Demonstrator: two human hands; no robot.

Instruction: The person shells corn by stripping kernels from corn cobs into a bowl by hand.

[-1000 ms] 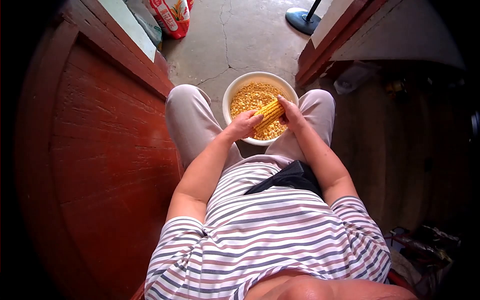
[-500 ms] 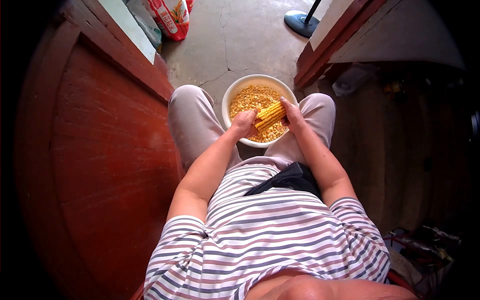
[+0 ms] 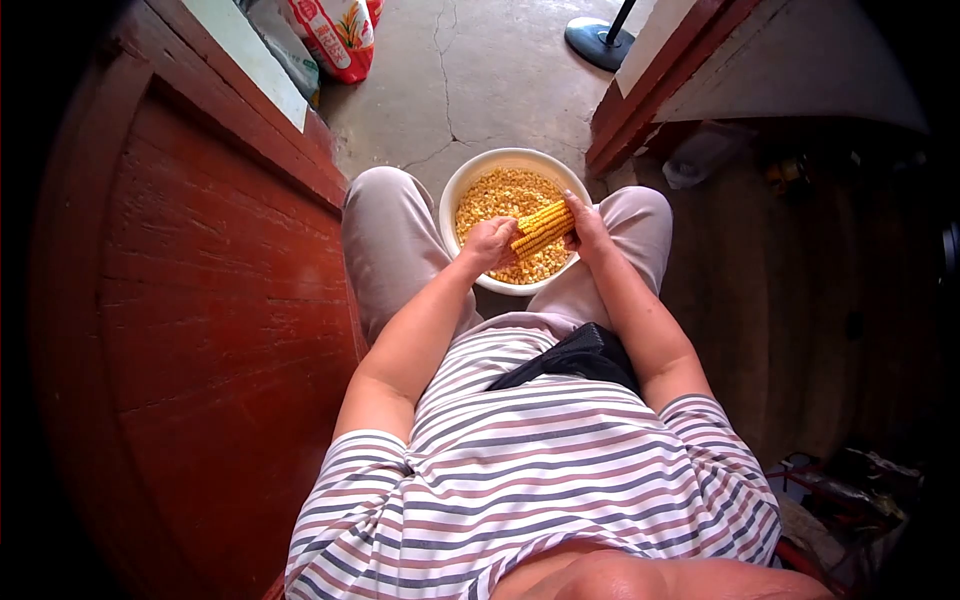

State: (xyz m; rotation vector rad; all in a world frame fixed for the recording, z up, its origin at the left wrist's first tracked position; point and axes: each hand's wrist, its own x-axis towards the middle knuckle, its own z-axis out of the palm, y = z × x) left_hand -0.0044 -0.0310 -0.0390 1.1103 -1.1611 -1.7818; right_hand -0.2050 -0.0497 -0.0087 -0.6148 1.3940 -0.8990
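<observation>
An ear of yellow corn [image 3: 543, 230] is held at a slant over a white basin [image 3: 450, 200], its right end higher than its left. My right hand [image 3: 590, 230] grips the right end, thumb lying along the top. The fingers of my left hand [image 3: 489, 244] are closed at the left end, pressed against the kernels; their tips are partly hidden. Loose corn kernels [image 3: 500, 192] fill the basin below both hands. The basin sits between my knees.
A red wooden door [image 3: 220, 270] stands close on my left. Ahead, a door frame [image 3: 650, 90] borders the cracked concrete floor [image 3: 400, 110]. Farther off are a red and white bag [image 3: 335, 40] and a round black stand base [image 3: 598, 45]. Clutter [image 3: 840, 490] lies at the lower right.
Both hands keep their hold on the ear of corn, which has shifted and turned very slightly. The view has moved a little; otherwise the scene is the same.
</observation>
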